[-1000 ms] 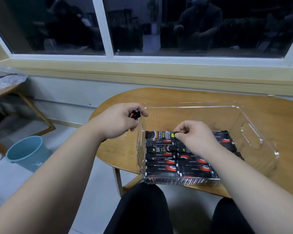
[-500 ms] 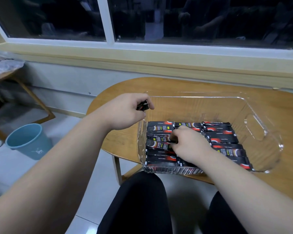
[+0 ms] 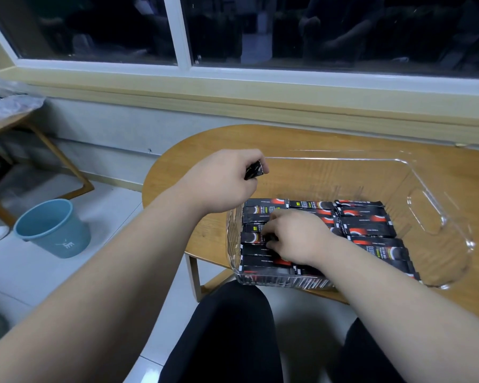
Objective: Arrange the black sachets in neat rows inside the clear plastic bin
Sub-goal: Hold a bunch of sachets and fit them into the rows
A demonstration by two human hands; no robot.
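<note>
Under right fingers (image 3: 274, 217), binned sachets (image 3: 367, 226).

A dark, white-framed window (image 3: 329, 29) spans the top. A rounded wooden table (image 3: 260, 140) sits centre-right; a blue bucket (image 3: 54, 230) stands on pale tiles (image 3: 25, 275), left

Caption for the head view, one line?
Right hand pinches one of the black sachets rowed inside the clear plastic bin; left hand grips spare sachets above its left rim.

Sachets (image 3: 365, 228) lie in rows inside the bin (image 3: 343, 172) on the table (image 3: 315, 139); bucket (image 3: 53, 228) on floor, left.
</note>
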